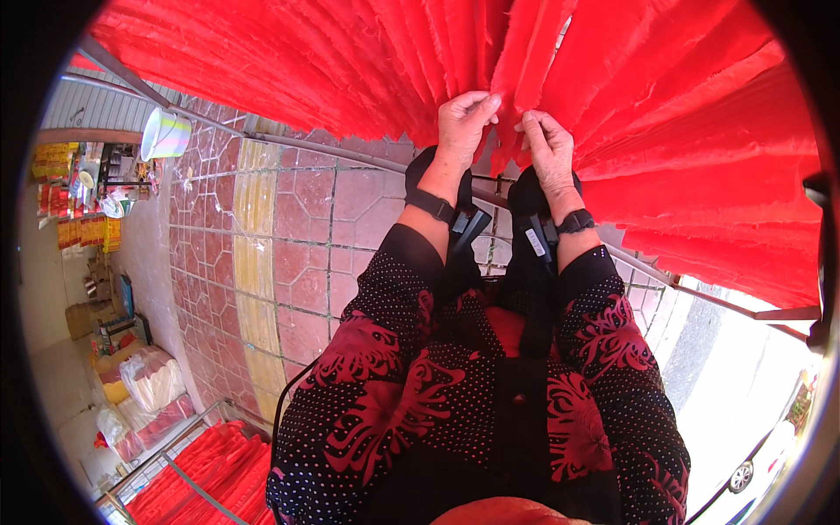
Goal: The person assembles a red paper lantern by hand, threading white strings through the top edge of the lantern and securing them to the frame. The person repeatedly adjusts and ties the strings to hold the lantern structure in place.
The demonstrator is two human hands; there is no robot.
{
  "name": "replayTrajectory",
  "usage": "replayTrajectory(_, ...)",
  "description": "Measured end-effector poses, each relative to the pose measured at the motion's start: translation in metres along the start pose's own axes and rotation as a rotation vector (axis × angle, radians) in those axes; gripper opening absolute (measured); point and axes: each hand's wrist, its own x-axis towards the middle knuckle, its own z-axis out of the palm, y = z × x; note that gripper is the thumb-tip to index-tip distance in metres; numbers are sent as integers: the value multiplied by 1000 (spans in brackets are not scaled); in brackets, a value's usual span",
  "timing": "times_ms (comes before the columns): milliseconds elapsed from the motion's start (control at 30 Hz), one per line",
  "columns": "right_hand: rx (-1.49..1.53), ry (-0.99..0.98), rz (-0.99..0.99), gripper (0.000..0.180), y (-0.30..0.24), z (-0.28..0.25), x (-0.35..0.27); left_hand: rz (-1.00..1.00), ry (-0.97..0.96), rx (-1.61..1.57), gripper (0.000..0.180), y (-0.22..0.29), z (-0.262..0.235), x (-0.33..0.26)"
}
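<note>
Many layers of bright red, cloth-like sheets (350, 61) hang side by side in front of me, with rough, frayed lower edges. My left hand (465, 127) is closed, thumb and forefinger pinched at the lower edge of one red sheet. Just to its right, my right hand (549, 150) is pinched too, its fingertips at the bottom end of a narrow red fold (531, 66). A small gap separates the two hands, and red edges hang down between them. What lies right between the fingertips is partly hidden.
A metal rail (367, 160) runs below the sheets. Red paving tiles (302, 210) with a yellow strip (255, 262) lie on the left. A pale bucket (165, 134) hangs at upper left. More red sheets (206, 477) are on a rack at lower left. A white car (761, 472) stands at lower right.
</note>
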Motion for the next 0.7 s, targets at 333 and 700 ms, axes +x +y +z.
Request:
replayTrajectory(333, 156, 204, -63, 18, 10, -6, 5, 31, 133, -89, 12, -2, -13, 5)
replayTrajectory(700, -97, 215, -71, 17, 12, -7, 6, -5, 122, -129, 11, 1, -14, 4)
